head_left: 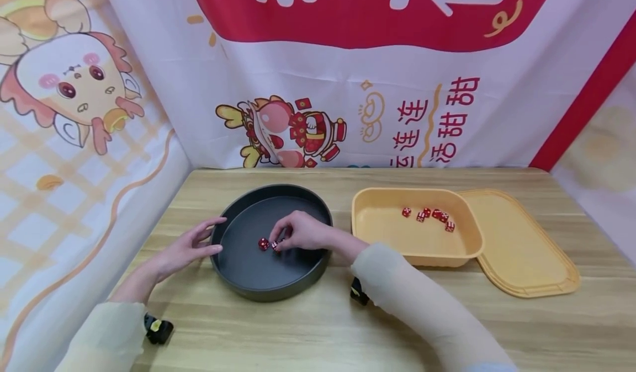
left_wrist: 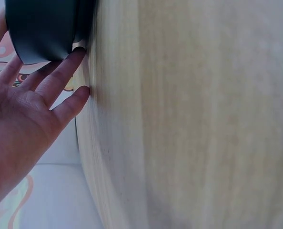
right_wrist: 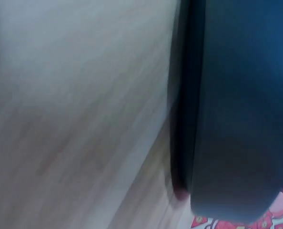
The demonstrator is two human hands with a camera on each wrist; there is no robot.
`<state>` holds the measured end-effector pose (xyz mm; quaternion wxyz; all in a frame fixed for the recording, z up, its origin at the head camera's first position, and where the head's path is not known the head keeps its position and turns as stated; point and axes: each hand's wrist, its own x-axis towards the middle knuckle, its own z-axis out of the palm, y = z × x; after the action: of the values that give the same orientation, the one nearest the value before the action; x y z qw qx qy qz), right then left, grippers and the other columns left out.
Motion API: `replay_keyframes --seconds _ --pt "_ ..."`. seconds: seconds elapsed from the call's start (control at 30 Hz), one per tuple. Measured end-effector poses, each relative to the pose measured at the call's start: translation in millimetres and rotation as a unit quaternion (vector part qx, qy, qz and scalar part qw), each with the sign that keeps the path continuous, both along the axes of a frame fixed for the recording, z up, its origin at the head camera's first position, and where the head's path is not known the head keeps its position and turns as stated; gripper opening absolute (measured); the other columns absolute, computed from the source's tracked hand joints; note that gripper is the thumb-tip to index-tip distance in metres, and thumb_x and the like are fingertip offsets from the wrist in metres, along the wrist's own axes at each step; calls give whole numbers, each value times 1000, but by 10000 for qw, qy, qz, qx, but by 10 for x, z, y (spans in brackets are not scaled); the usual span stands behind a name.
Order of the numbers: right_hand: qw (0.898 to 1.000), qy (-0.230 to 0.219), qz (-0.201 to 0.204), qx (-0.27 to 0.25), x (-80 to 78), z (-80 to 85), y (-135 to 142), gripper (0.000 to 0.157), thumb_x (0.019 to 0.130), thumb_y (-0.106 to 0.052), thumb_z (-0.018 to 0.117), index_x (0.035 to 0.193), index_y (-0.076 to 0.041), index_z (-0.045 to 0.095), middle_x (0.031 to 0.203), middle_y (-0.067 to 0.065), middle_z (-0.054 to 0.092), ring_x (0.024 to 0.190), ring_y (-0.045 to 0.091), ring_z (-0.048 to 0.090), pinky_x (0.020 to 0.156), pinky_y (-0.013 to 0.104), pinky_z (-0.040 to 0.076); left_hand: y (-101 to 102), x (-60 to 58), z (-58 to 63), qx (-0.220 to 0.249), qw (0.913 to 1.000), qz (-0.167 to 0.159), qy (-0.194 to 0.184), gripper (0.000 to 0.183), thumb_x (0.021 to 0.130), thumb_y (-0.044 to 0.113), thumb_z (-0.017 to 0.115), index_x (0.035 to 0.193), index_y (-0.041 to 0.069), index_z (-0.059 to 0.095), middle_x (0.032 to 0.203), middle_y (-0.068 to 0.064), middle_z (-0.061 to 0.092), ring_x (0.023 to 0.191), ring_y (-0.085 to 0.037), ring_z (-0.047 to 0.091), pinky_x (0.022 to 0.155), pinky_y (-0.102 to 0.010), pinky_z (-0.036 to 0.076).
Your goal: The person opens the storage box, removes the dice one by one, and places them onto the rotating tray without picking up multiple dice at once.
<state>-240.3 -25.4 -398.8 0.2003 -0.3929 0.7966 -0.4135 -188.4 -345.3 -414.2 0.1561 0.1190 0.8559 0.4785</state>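
Note:
A round dark grey pan [head_left: 233, 283] stands on the wooden table, left of centre. My left hand [head_left: 186, 249] is at its left side, thumb and fingers spread by the rim; in the left wrist view, the fingers of that hand [left_wrist: 29, 112] lie along the dark wall of the pan [left_wrist: 41, 28]. Inside the pan, my right hand [head_left: 304, 232] pinches a red die [head_left: 276, 246] low over the bottom. Another red die [head_left: 264, 244] lies just left of the fingertips. The right wrist view is mostly filled by the pan's outer wall [right_wrist: 241, 143], which hides the right fingers.
A yellow rectangular container [head_left: 387, 234] holding several red dice [head_left: 436, 214] stands right of the pan. Its flat yellow lid [head_left: 531, 245] lies at the far right, beside the container. A printed cloth [head_left: 318, 63] hangs behind the table, another [head_left: 89, 179] along the left.

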Motion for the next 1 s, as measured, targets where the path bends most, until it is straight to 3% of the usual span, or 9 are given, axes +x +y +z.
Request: replay_keyframes --seconds 0.23,0.5,0.7,1.0 --pt "9998 140 101 56 3 -23 -143 13 84 -10 77 97 -11 76 88 -10 69 69 12 57 65 20 47 3 -23 -2 28 10000 -48 -3 67 96 24 63 152 15 28 156 -30 10 140 -52 6 106 -65 21" --pt "9999 -126 -71 50 0 -19 -144 14 84 -8 77 98 -10 76 91 -5 70 70 15 60 65 22 49 4 -1 28 -25 10000 -15 -73 67 96 24 64 152 14 27 155 -32 9 140 -53 6 106 -66 21" --pt "9997 -174 -170 -16 23 83 -15 15 85 -9 76 100 -11 76 89 -3 69 76 18 59 65 23 49 25 12 52 -26 10000 -6 -61 67 96 22 64 151 13 28 155 -33 12 140 -53 8 106 -65 22" --pt "9993 160 -269 -192 80 278 340 16 87 -8 74 102 -10 74 102 9 70 83 14 58 72 25 49 25 17 58 -102 9999 -6 -100 67 97 21 63 152 14 27 154 -33 12 140 -53 8 105 -66 23"
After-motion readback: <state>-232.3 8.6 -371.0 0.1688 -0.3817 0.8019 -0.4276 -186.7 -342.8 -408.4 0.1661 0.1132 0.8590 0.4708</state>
